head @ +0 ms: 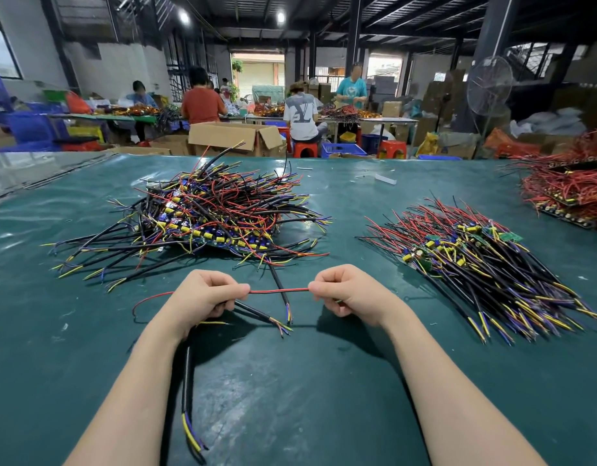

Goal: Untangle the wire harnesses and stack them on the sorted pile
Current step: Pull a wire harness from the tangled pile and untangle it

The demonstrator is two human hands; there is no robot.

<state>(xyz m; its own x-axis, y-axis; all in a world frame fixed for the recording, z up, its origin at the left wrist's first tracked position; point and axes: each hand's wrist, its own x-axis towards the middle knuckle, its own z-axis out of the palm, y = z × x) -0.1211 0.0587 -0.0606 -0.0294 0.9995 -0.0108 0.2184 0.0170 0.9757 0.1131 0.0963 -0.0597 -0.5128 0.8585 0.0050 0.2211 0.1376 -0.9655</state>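
My left hand and my right hand pinch a red and black wire pair stretched taut between them, just above the green table mat. My left hand also grips black cables of the same wire harness, whose yellow and blue ends fan out below; another black cable trails toward me under my left forearm. The tangled pile of harnesses lies ahead to the left. The sorted pile, wires lying parallel, lies to the right.
A third heap of red wires on boards sits at the table's far right corner. Beyond the far table edge stand cardboard boxes, plastic stools, crates, a standing fan, and several people working at other tables.
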